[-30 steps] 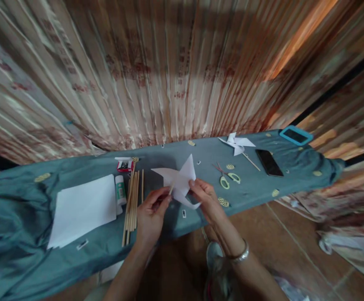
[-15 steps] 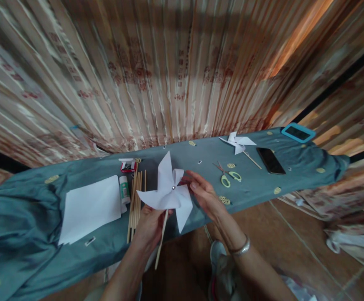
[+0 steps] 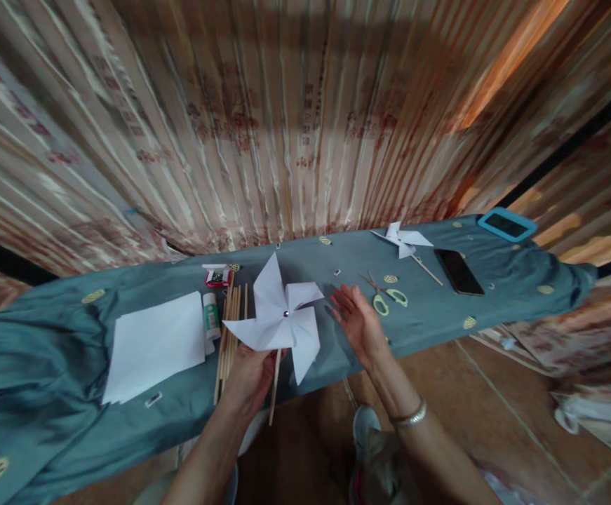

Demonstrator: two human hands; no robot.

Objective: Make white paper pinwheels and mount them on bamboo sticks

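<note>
A white paper pinwheel (image 3: 278, 326) with a shiny pin at its centre faces up in front of me, its wooden stick (image 3: 274, 393) pointing down towards me. My left hand (image 3: 252, 375) is closed just below the blades, around the stick; its fingertips are partly hidden behind the paper. To the right of the blades, my right hand (image 3: 360, 322) is held open with the fingers stretched out, apart from the pinwheel. Green-handled scissors (image 3: 388, 298) lie on the cloth just beyond my right hand.
On the blue-green cloth (image 3: 305, 259) at left lie white paper sheets (image 3: 155, 344), a glue stick (image 3: 211, 315), several wooden sticks (image 3: 229, 337) and a small red box (image 3: 217, 275). At right are another pinwheel (image 3: 403, 240), a black phone (image 3: 459, 271) and a blue-framed device (image 3: 507, 224). Curtains (image 3: 263, 126) hang behind.
My right hand has let go of the blade's edge and moved right, opening its fingers. The pinwheel's blades have turned a little, while my left hand keeps its hold.
</note>
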